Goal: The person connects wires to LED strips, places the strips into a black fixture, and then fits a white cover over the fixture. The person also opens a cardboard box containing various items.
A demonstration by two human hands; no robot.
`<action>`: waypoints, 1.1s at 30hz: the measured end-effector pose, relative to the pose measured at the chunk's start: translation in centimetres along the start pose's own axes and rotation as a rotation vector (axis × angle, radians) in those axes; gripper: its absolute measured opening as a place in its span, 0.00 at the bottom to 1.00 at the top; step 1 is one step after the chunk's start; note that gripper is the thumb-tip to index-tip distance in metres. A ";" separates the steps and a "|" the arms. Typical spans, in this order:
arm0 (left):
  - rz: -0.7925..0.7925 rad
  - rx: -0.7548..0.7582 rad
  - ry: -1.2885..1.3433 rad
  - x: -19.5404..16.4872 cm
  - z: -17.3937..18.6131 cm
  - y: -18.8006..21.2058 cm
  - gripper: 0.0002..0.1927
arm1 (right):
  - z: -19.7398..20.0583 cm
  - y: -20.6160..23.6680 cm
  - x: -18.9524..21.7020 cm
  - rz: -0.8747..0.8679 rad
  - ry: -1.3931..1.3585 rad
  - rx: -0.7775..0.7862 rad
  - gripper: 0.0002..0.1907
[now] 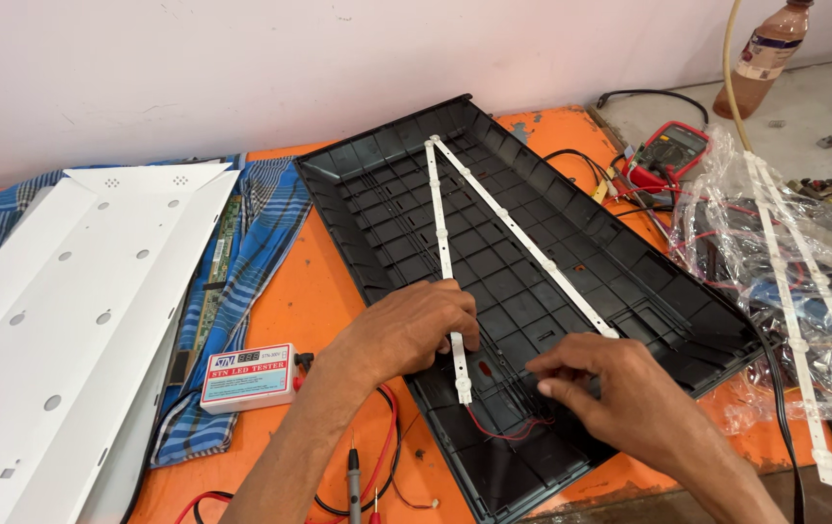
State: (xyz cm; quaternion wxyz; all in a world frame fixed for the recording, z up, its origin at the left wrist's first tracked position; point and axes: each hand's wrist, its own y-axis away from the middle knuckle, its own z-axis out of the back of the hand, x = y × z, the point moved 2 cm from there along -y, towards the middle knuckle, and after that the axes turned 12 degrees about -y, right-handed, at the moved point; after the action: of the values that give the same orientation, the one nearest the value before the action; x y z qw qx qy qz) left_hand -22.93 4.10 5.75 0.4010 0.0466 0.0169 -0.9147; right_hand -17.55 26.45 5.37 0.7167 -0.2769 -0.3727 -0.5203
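Note:
A black plastic back cover [377, 184] lies slantwise on the orange table [304, 291]. Two white light strips lie inside it, joined at the far end: the left strip [438, 223] and the right strip [523, 238]. My left hand [406, 330] rests on the left strip near its lower end, fingers curled over it. My right hand [610, 383] sits over the near end of the right strip, fingertips pinched at thin red and black wires [499, 427] in the cover.
A small white tester box [248, 376] with red and black probe leads [353, 475] lies at the front left. A white reflector sheet [57, 320] covers blue checked cloth [266, 228]. A multimeter [673, 147], plastic bag [727, 213] with more strips [795, 320] and a bottle [767, 53] stand right.

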 end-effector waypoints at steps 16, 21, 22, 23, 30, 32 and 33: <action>-0.160 -0.198 0.083 -0.4 0.3 -0.1 0.05 | -1.3 -1.1 0.2 -0.376 -0.210 -0.043 0.22; -0.163 -0.252 -0.054 -1.5 -0.1 -0.5 0.12 | -1.1 -1.5 -1.1 -0.355 -0.302 -0.010 0.21; -0.166 -0.258 -0.073 -1.7 -0.2 -0.5 0.14 | -1.1 -1.6 -1.4 -0.351 -0.313 0.003 0.21; -0.187 -0.291 -0.090 -1.9 -0.2 -0.5 0.14 | -1.1 -1.6 -1.7 -0.351 -0.335 -0.021 0.21; -0.206 -0.315 -0.116 -2.1 -1.2 -0.3 0.15 | -1.0 -1.6 -2.3 -0.396 -0.408 -0.047 0.17; -0.180 -0.264 -0.097 -2.0 -1.5 -0.5 0.15 | -0.9 -1.6 -2.0 -0.418 -0.399 -0.031 0.19; -0.174 -0.240 -0.098 -2.0 -1.7 -0.5 0.15 | -0.9 -1.6 -1.8 -0.422 -0.389 -0.017 0.19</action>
State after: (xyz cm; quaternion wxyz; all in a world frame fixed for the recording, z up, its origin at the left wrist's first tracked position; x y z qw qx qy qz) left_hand -21.82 6.05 4.29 0.3234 -0.0480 0.1105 -0.9386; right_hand -19.18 26.24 3.39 0.5051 -0.2941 -0.5483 -0.5981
